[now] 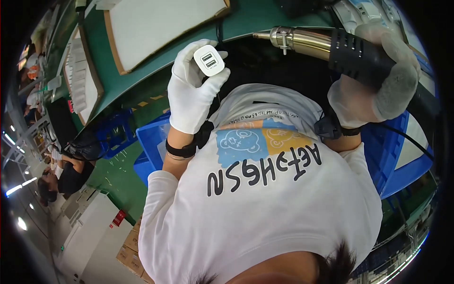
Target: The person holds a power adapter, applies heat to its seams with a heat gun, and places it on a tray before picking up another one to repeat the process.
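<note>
Dark hair and a white printed T-shirt sit nearest, beyond which the white-gloved left hand pinches a small white two-port plastic charger (ports facing up) while the right hand clamps a black-and-metal heat gun, best kept steady.

The heat gun grip is hidden inside the right hand.
</note>
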Demonstrator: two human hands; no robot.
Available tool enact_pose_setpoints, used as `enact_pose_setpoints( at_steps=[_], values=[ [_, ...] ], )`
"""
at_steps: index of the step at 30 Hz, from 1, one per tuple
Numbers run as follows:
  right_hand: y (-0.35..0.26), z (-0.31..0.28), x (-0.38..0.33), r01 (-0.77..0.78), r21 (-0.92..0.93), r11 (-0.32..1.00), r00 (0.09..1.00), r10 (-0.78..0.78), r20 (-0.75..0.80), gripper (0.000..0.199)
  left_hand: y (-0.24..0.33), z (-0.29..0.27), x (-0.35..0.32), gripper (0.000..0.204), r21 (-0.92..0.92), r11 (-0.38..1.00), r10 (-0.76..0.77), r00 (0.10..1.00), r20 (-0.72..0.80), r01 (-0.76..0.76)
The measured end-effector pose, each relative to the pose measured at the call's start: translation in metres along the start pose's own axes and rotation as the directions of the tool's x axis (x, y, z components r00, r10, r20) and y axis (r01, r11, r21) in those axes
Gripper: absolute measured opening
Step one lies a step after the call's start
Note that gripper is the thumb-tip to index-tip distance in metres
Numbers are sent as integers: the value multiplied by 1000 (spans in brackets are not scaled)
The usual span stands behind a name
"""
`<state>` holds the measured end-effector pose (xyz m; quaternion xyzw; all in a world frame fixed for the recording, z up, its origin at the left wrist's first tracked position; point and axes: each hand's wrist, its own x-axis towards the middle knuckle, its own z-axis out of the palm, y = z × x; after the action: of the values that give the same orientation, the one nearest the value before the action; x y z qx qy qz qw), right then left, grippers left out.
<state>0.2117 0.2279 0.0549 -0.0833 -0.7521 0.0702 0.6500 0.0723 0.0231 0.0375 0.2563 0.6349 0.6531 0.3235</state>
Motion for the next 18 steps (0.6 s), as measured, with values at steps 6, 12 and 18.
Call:
enact_pose_setpoints(
  at_steps=[6, 12, 18],
  values=[
    [12, -27, -5, -352, 703, 618, 934, 186, 305, 21, -9, 4, -5, 56, 31, 999, -22, 999, 39, 21],
    [-6, -11, 1, -370, 650, 664, 924, 196, 327, 30, -6, 9, -8, 55, 139, 990, -20, 998, 60, 12],
    [-15, -5, 8, -444, 667, 598, 892, 226, 392, 30, -9, 9, -8, 55, 54, 998, -34, 998, 46, 31]
  ],
)
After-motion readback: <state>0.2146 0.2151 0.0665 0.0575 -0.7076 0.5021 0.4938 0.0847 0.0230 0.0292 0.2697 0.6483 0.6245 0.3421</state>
